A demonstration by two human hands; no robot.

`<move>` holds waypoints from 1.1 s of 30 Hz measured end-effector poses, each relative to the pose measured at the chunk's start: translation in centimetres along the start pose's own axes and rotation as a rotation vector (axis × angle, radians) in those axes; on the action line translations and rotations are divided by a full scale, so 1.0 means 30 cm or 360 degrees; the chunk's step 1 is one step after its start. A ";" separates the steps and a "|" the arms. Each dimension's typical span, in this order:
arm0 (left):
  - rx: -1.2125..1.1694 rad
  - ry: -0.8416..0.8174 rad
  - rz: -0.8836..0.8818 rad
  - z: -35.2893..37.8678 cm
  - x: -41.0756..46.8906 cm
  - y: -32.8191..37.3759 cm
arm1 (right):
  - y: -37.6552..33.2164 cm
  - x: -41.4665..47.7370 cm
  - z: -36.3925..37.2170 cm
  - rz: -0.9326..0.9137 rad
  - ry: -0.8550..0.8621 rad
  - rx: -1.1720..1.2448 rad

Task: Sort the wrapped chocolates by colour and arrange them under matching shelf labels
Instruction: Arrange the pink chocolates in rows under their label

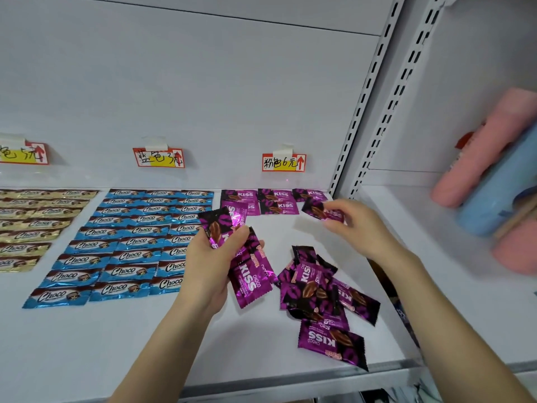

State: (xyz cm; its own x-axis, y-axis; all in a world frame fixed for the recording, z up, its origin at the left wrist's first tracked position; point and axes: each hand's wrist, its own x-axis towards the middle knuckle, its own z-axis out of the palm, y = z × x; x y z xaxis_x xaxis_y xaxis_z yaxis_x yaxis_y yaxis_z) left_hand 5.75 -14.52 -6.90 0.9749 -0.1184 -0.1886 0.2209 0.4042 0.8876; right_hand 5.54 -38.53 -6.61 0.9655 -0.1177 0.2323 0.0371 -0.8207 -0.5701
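Observation:
My left hand (213, 261) grips a bunch of purple Kiss chocolates (250, 279) above the middle of the white shelf (116, 344). One purple chocolate (318, 211) is pinched in my right hand (360, 225), low over the shelf beside the placed purple rows (261, 200) under the right-hand label (284, 162). A loose pile of purple chocolates (322, 295) lies near the front right. Blue Choco bars (130, 242) lie in rows under the middle label (159, 157). Gold bars (32, 225) lie at the left under another label (24, 154).
A slotted metal upright (363, 106) bounds the shelf on the right. Past it, on the neighbouring shelf, lie blurred pink and blue rolls (494, 181). The shelf's front edge (290, 379) runs just below the pile.

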 end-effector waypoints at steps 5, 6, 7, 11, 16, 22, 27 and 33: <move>0.0016 0.0023 -0.0023 -0.013 0.011 -0.010 | 0.130 0.039 0.021 0.0215 -0.0284 -0.0259; 0.0013 0.0025 -0.0030 -0.013 0.012 -0.012 | 0.135 0.041 0.029 0.0192 -0.0305 -0.0277; 0.0010 0.0027 -0.0035 -0.013 0.014 -0.014 | 0.135 0.043 0.035 0.0152 -0.0306 -0.0295; -0.0002 0.0040 -0.0068 -0.011 0.019 -0.023 | 0.126 0.036 0.070 0.0021 -0.0182 -0.0525; -0.0004 0.0023 -0.0072 -0.009 0.021 -0.029 | 0.119 0.040 0.120 -0.0016 -0.0179 -0.0595; -0.0039 0.0026 -0.0117 -0.018 0.026 -0.042 | 0.119 0.119 0.139 0.0019 -0.0265 -0.0595; -0.0037 0.0037 -0.0115 -0.031 0.032 -0.048 | 0.119 0.113 0.161 0.0037 0.0051 -0.0566; -0.0042 0.0029 -0.0119 -0.029 0.034 -0.052 | 0.120 0.099 0.188 0.0068 0.0042 -0.0571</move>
State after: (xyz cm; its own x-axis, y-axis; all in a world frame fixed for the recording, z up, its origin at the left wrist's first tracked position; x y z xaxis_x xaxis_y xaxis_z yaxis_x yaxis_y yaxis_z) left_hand 6.43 -14.48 -8.85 0.9559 -0.1329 -0.2620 0.2938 0.4187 0.8593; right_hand 10.00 -38.70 -12.42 0.9571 -0.1668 0.2370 -0.1007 -0.9582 -0.2677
